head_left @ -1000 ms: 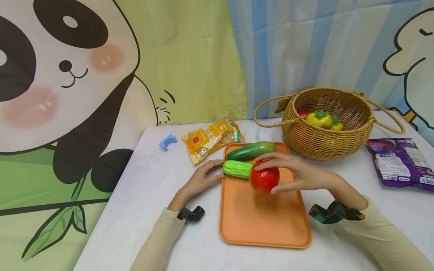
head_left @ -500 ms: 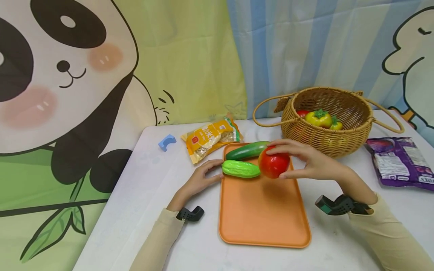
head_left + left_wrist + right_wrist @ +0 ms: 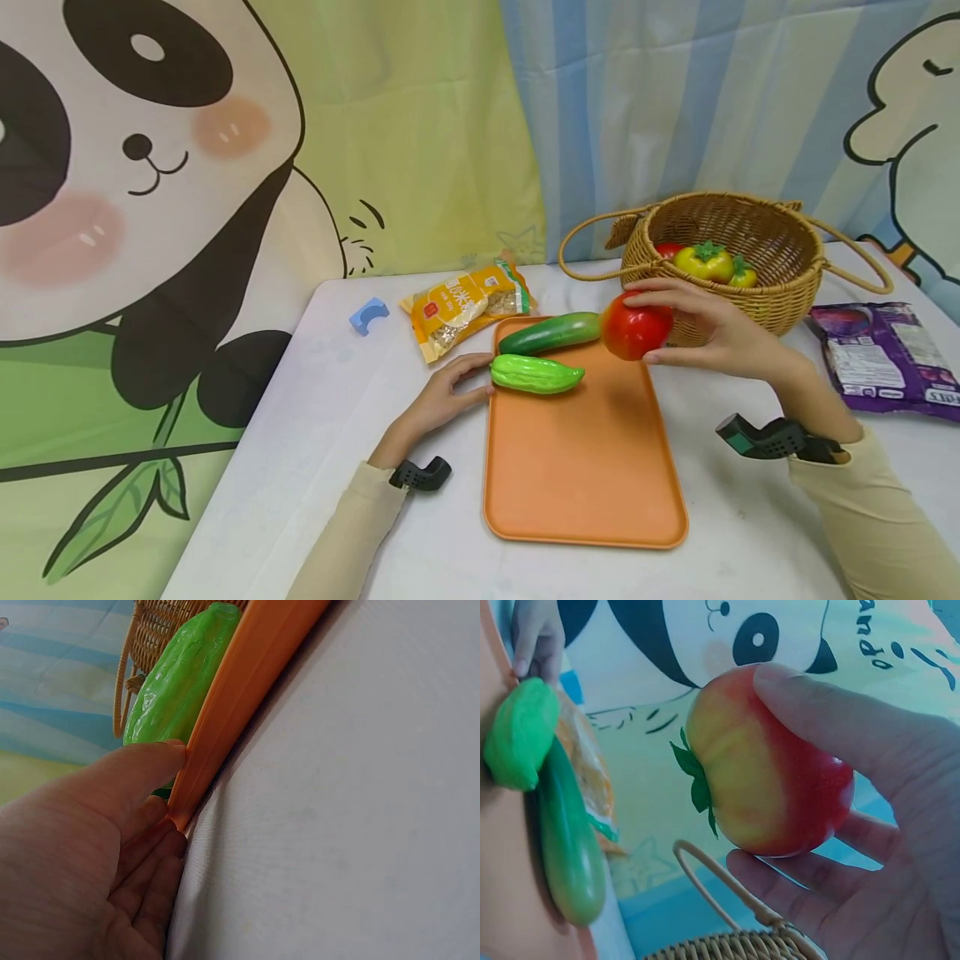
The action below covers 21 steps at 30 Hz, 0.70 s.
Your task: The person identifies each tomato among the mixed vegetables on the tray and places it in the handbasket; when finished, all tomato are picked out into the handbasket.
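My right hand (image 3: 716, 333) holds a red tomato (image 3: 636, 327) between thumb and fingers, raised above the tray's far right corner. Its yellowish side and green leafy top show in the right wrist view. On the orange tray (image 3: 585, 467) lie a bright green bitter melon (image 3: 536, 374) and, behind it, a dark green cucumber (image 3: 551, 332). The left hand (image 3: 442, 404) rests on the table with thumb and fingertips touching the tray's left edge. In the left wrist view the thumb (image 3: 154, 761) lies at the rim beside the bitter melon.
Behind the right hand stands a wicker basket (image 3: 772, 304) with several tomatoes inside, red and yellow ones. A yellow food bag (image 3: 468, 304) lies behind the tray, a blue block (image 3: 369, 315) left of it. At the right is a purple packet (image 3: 885, 358).
The right hand has carried the tomato from over the bitter melon toward the right and back, near the basket. More of the bitter melon now shows. The left hand has stayed at the tray.
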Each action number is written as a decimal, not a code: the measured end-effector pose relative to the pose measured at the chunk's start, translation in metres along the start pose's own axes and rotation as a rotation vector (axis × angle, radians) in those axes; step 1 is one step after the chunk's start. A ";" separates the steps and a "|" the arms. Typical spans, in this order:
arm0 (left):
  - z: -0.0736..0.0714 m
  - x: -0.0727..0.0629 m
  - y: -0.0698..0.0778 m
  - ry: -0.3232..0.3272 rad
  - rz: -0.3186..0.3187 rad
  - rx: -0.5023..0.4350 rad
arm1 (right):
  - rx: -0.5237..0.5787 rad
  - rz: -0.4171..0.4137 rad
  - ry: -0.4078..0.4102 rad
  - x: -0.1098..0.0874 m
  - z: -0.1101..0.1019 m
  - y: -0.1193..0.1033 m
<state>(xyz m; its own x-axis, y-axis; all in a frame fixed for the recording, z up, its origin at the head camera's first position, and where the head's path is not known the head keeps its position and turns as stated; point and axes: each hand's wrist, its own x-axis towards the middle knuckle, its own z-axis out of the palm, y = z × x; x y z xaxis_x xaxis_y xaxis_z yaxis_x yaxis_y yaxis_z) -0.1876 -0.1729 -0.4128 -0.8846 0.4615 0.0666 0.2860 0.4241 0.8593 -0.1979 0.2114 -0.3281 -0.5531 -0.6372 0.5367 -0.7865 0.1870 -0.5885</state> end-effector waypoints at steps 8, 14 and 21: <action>0.000 0.000 0.000 0.001 0.005 -0.003 | 0.122 -0.009 0.136 -0.005 -0.012 0.009; 0.000 0.000 -0.002 -0.002 0.004 -0.003 | 0.145 0.001 0.246 -0.009 -0.019 0.013; 0.001 0.000 -0.001 0.001 0.006 -0.001 | 0.135 0.043 0.348 -0.009 -0.024 0.016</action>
<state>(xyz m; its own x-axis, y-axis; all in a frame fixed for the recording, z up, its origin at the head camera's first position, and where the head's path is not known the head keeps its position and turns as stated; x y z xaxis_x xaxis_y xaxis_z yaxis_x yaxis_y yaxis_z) -0.1874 -0.1731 -0.4144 -0.8834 0.4630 0.0727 0.2910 0.4204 0.8594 -0.2121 0.2385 -0.3280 -0.6634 -0.3342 0.6694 -0.7300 0.0931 -0.6770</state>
